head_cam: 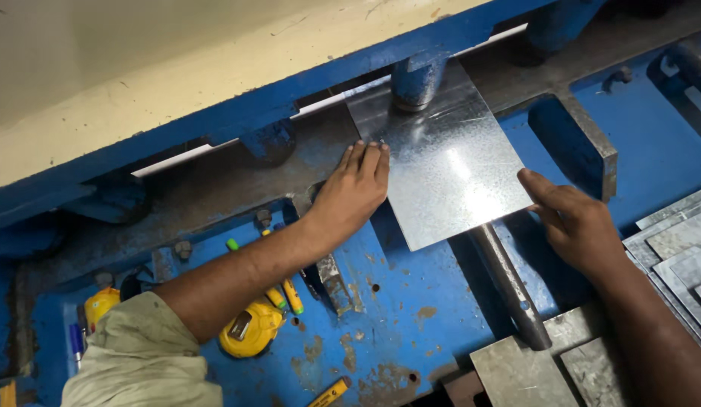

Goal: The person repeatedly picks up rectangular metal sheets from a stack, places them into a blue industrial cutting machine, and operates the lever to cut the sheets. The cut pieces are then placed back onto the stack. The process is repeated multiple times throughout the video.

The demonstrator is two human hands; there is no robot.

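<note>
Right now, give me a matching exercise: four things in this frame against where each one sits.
Things:
1. metal sheet
2. left hand
3. right hand
4. yellow tape measure

Places:
A. at the sheet's right edge
B. on the blue table, under the left forearm
C. flat on the sheet's left edge
D. slid under the blue clamp foot

Pairs: 1-D, 2-C, 3-A, 4-B

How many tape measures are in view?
2: one tape measure on the blue table under the left forearm, another at the far left, partly hidden by the sleeve.
</note>
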